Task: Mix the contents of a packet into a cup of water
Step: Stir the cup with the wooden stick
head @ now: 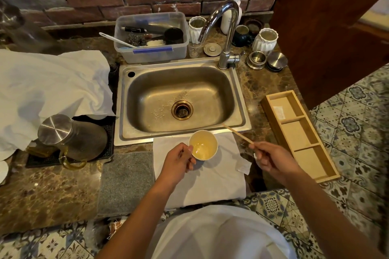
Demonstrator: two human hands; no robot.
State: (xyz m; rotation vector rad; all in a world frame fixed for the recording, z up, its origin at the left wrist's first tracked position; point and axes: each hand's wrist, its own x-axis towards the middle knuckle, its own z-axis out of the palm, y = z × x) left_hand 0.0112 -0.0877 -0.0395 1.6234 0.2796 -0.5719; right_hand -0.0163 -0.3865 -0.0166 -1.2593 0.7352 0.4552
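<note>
Cup (pixel 203 145) sits on the white napkin (pixel 210 176) at the counter edge, just in front of the sink (pixel 181 99). Liquid inside reads pale yellow, so I judge the powder is already in.

Left hand (pixel 179 161) is wrapped on the cup's near-left wall, thumb at the rim, fingers curled round the side. That's a brace so the cup won't skid or tip.

Right hand (pixel 271 159) pinches a thin wooden stir stick (pixel 237 133) near its lower end, fingers closed tight on it. Stick is angled up and left, tip over the sink's front rim, clear of the cup, not touching the liquid.

Torn packet (pixel 243 166) lies on the napkin's right edge, between the hands; I read it as spent.

Wooden tray (pixel 303 132) is off to the right, well apart.

My read: either mid-stir lift or done. Can't tell if undissolved powder remains at the bottom.
</note>
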